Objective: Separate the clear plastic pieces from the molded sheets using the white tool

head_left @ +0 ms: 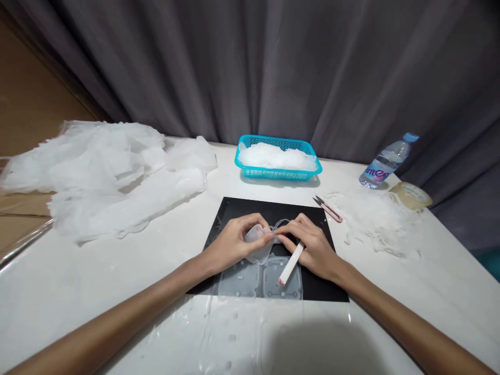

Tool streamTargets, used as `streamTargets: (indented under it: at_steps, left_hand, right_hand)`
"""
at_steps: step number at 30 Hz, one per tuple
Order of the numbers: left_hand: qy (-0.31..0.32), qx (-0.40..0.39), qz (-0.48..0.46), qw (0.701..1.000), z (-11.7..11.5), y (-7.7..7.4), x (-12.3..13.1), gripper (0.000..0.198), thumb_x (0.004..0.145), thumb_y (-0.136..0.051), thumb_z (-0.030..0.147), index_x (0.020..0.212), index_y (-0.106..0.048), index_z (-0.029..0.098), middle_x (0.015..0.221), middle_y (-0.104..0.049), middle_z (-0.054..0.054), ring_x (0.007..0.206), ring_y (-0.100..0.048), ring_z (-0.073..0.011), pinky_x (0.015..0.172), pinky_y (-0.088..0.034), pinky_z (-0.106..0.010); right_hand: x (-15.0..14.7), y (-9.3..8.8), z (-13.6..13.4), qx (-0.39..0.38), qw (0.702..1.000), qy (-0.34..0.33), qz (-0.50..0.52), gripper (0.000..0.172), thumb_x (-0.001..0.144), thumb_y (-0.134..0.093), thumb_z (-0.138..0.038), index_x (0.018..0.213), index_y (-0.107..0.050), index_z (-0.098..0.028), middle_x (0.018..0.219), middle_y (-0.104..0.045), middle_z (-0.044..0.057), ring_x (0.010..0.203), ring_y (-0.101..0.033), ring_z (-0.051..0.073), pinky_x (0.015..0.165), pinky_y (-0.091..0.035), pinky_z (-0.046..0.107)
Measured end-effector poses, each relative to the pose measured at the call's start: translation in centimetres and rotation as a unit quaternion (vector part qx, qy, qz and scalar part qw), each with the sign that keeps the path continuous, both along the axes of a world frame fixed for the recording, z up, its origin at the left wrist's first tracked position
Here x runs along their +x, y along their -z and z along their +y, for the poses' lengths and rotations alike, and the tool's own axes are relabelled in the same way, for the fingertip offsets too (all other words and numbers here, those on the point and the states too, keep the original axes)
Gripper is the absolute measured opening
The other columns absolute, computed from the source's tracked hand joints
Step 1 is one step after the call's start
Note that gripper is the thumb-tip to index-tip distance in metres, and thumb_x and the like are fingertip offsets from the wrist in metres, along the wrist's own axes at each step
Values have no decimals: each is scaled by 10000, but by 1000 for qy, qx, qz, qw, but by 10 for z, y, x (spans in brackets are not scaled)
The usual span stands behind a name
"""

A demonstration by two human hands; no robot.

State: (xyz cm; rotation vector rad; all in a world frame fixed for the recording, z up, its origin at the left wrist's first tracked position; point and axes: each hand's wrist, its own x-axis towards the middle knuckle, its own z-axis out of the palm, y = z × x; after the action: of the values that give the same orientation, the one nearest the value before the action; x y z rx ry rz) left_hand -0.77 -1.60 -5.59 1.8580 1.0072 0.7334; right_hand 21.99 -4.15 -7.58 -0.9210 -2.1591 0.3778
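Note:
My left hand (234,242) is closed on a thin, translucent moulded sheet piece (260,255), holding it above the black mat (320,286). The fingertips of my right hand (316,247) pinch at the piece's right edge and meet my left fingertips there. A white stick (292,264) with a reddish end is also held in my right hand and points down toward me. A thin clear strip (287,222) loops behind the right fingers. Below the hands, a translucent moulded sheet (239,278) with square panels and small bumps lies over the mat and the table's front part.
A blue basket (279,173) with white translucent pieces stands behind the mat. At left lies a large heap of white sheets (105,166). On the right are thread snips (329,209), a scrap pile (378,221), a tape roll (414,195) and a water bottle (386,161).

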Motion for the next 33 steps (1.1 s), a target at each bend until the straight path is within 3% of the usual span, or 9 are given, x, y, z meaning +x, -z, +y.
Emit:
streamTargets:
  at_steps: [7,14,17,19,22,24,28,33]
  left_hand:
    - [7,50,39,998,-5,-5,1,290,979,-641,457,916,-737,191,902,-721,-8,834,-650,-176,750,-433,-274]
    - [4,34,39,999,-6,-4,5,289,968,-624,434,880,-732,181,817,-703,-3,722,-583,-156,638,-385,-253]
    - [-107,-44,-45,992,1,2,3,244,890,-689,396,808,-711,167,743,-669,-2,668,-561,-151,583,-387,-233]
    - [-206,-92,-118,967,11,6,-2,247,858,-689,400,788,-663,165,719,-637,2,633,-565,-149,567,-434,-229]
    - [-252,-108,-167,947,25,6,-13,266,869,-642,432,816,-602,175,735,-602,10,617,-576,-142,555,-502,-236]
    - [-233,-123,-177,948,28,1,-18,288,868,-660,456,831,-606,175,734,-595,11,611,-575,-140,534,-522,-236]
    - [-124,-167,-199,958,20,-12,-20,316,885,-700,506,920,-613,205,742,-590,27,633,-588,-148,566,-585,-275]
    - [-40,-114,-156,980,9,-20,-14,293,934,-688,473,935,-623,188,821,-625,4,694,-594,-133,630,-543,-234]
  right_hand:
    - [0,-2,-1,24,999,-4,-30,128,1022,-546,-151,1086,-646,-199,902,-700,53,825,-536,207,744,-472,343]
    - [-3,1,-2,80,994,20,-78,116,1005,-525,-134,991,-617,-203,839,-679,46,780,-542,208,712,-472,341]
    - [-3,3,-2,92,990,62,-91,131,992,-506,-121,939,-588,-208,812,-645,43,757,-561,205,685,-470,337]
    - [-2,4,-1,72,991,87,-73,126,999,-489,-128,952,-574,-208,826,-631,41,762,-584,197,677,-471,324]
    - [2,7,1,21,992,125,-13,82,1002,-500,-154,973,-556,-205,837,-620,29,760,-607,181,680,-474,302]
    - [3,9,3,-8,987,162,14,61,996,-522,-178,952,-551,-209,829,-622,20,736,-603,173,680,-467,298]
    - [4,12,7,-35,973,226,28,62,1001,-535,-233,995,-590,-208,858,-646,24,739,-597,184,697,-461,314]
    - [5,7,6,-24,969,239,64,175,1025,-530,-280,1158,-610,-201,933,-631,44,789,-589,196,729,-475,339]
